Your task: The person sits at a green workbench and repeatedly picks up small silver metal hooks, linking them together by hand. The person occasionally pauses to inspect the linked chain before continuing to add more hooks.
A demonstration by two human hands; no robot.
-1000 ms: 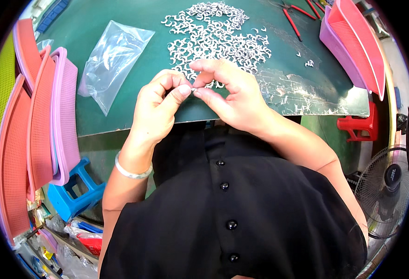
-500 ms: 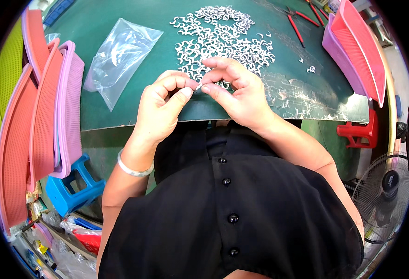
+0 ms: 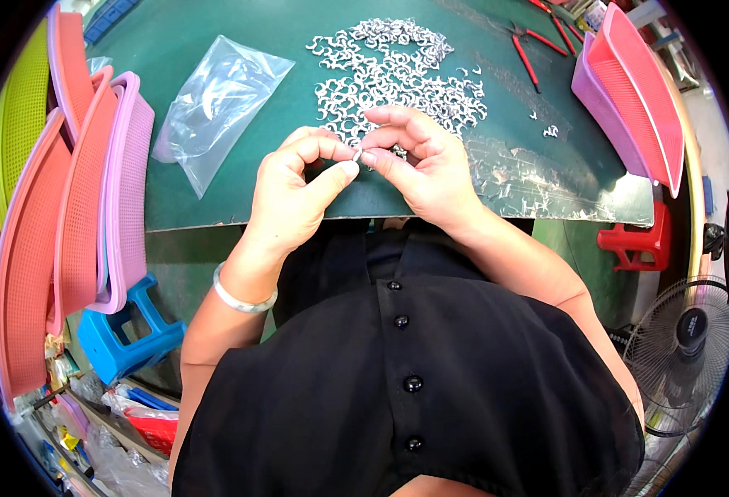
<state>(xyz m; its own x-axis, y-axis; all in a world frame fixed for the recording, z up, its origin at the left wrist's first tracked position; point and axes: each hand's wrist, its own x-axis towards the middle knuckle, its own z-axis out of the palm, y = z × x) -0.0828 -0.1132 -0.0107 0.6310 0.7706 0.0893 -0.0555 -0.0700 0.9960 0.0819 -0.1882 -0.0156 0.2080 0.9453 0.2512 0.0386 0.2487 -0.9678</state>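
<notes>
Both hands meet over the near part of a green table. My left hand (image 3: 302, 178) pinches a small silvery curved piece (image 3: 357, 154) between thumb and forefinger. From the other side, my right hand (image 3: 427, 166) has thumb and forefinger closed on that same piece, its other fingers loosely curled. The fingertips cover most of the piece, so its full shape is hidden. Just beyond the hands spreads a pile of small silvery-white curved pieces (image 3: 398, 83). Some small darker metal parts (image 3: 399, 151) show partly behind my right hand's fingers.
A clear plastic bag (image 3: 224, 112) lies left of the pile. Red-handled pliers (image 3: 526, 62) rest at the far right, near pink and purple baskets (image 3: 630, 108). More baskets (image 3: 79, 199) are stacked at left. Stools, blue (image 3: 132, 331) and red (image 3: 638, 240), and a fan (image 3: 683, 340) stand beside the table.
The view has shifted slightly. Both hands stay together at nearly the same place, still pinching the small piece, which now shows more upright between the fingertips.
</notes>
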